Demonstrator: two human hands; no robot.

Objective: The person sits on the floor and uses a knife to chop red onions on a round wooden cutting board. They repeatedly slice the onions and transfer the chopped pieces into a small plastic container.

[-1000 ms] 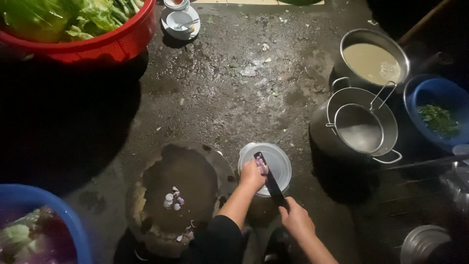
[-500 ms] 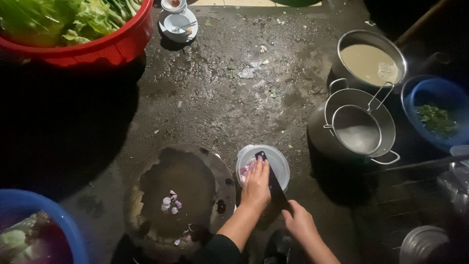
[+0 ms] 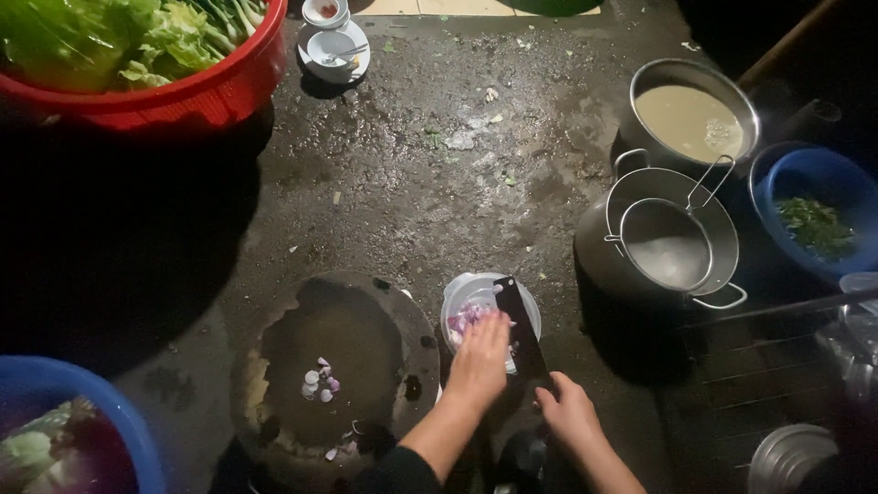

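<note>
Purple onion pieces (image 3: 469,316) in white bowl (image 3: 462,293), under left hand (image 3: 480,359).

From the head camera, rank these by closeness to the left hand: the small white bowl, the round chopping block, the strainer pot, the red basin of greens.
1. Small white bowl: under the left hand fingertips.
2. Round chopping block: just beside the hand, toward the frame's left.
3. Strainer pot: upper right.
4. Red basin of greens: far upper left.

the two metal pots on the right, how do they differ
The far pot holds a pale tan liquid and is uncovered; the near pot has a wire-handled strainer sitting in it and shows side handles. The near pot looks larger. Both are round grey metal, standing upright on the wet ground.
</note>
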